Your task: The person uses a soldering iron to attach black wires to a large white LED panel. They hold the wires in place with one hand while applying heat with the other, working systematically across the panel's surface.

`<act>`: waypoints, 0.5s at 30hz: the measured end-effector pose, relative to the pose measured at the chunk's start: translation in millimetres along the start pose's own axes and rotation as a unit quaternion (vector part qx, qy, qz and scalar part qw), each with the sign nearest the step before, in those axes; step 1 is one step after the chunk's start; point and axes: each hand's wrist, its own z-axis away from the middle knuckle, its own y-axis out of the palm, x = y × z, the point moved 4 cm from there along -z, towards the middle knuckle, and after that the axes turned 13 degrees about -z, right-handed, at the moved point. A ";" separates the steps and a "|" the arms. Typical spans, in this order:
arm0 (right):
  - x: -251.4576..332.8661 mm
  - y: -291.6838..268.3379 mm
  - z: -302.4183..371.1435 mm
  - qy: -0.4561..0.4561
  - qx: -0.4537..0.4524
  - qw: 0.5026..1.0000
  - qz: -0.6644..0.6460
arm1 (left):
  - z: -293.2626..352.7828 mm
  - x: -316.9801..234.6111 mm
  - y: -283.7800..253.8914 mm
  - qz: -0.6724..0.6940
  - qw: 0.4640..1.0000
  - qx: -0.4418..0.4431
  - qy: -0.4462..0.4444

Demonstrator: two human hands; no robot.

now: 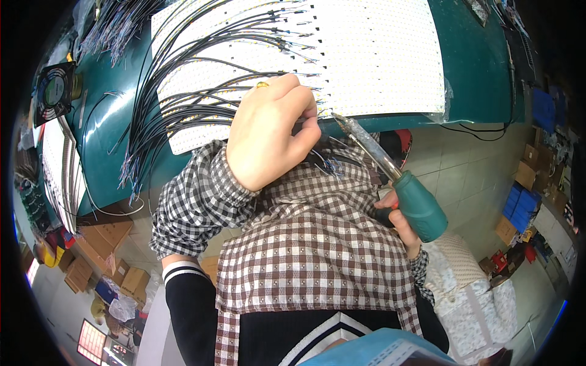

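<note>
My left hand [268,134], with a yellow ring on it, is closed in a pinch over the near edge of a white panel [384,55] dotted with small yellow chips. A thin black cable seems to run into its fingers, though the fingertips hide the end. My right hand [401,224] grips a soldering iron [421,207] with a green handle, which covers much of that hand. The metal tip meets the panel's near edge, just right of my left fingers. Many black cables [201,110] fan across the panel's left half, their stripped coloured wire ends lying along a row of dark pads.
The panel lies on a green table [476,79]. A small fan [54,91] and a stack of white boards [61,165] stand at the left. Loose wires [116,30] are heaped at the far left. Cardboard boxes [134,287] sit on the floor.
</note>
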 end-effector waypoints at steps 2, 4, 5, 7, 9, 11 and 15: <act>-1.6 -0.8 1.1 0.000 0.001 1.000 -0.001 | -0.9 -1.1 0.6 -0.002 1.000 -0.001 0.005; -4.5 -0.8 1.7 0.007 -0.010 1.000 -0.010 | -0.7 0.3 0.5 0.000 1.000 -0.003 0.004; -2.4 1.1 0.0 0.001 -0.016 1.000 -0.019 | -0.2 1.3 0.8 0.002 1.000 0.008 0.000; 3.6 5.4 -2.1 -0.015 -0.030 0.999 -0.036 | 1.2 1.9 0.6 0.006 0.999 0.031 -0.004; 3.1 -1.2 1.7 0.002 0.020 1.000 0.005 | 5.5 2.2 -3.1 -0.016 0.997 0.038 0.061; 5.4 -4.4 0.4 0.012 0.029 0.999 0.005 | 13.4 3.8 -12.3 -0.034 0.989 0.065 0.130; 9.1 -6.5 -7.4 -0.010 -0.033 0.996 -0.078 | 29.7 9.8 -12.6 -0.160 0.961 0.069 0.215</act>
